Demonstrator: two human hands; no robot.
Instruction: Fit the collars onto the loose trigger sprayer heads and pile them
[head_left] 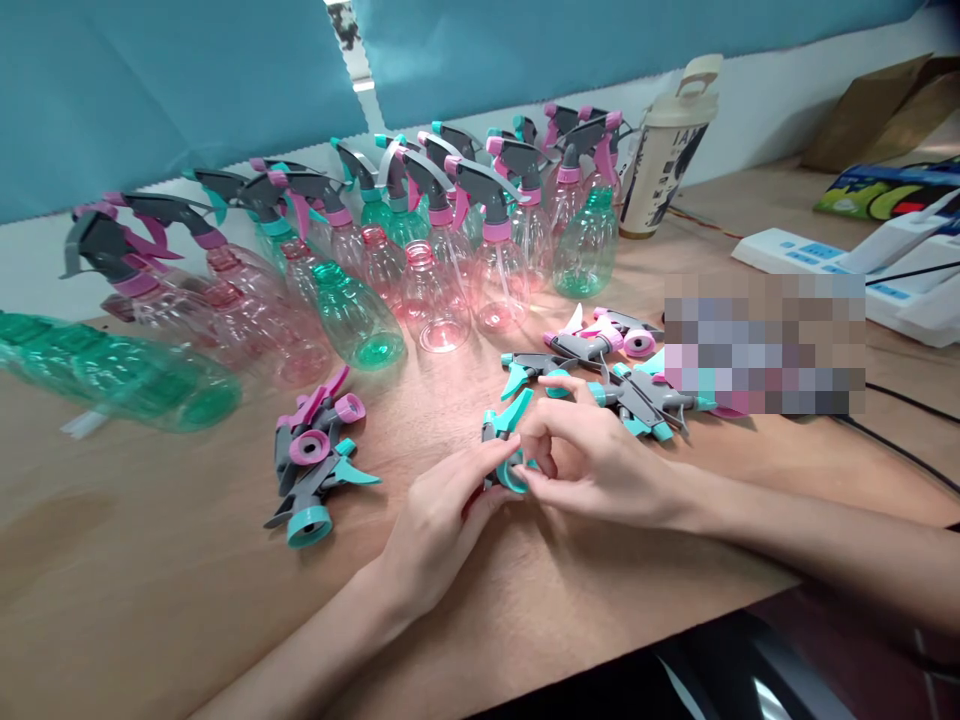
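I view a brown wood-look table (180,600) from above. The left hand (439,515) is partly closed around a grey-and-turquoise plastic spray head (513,472), which is located near the table's front edge, between both hands. The right hand (600,460) is partly curled; its thumb and index finger meet the turquoise collar of the same unit, and another finger extends outward. To the left lies a small pile of grey spray heads with pink and turquoise parts (309,450). Beyond and beside the right hand lies a second, larger pile of grey, pink and turquoise spray heads (637,395), partly covered by a pixelated area. Along the rear, clear pink and green plastic bottles (436,305) stand in a cluster, many fitted with spray heads, some uncapped. At the left, green plastic bottles (142,375) lie on their sides. A cream printed tumbler (664,165) stands right of the cluster. A white power strip (817,255) is positioned farther right.
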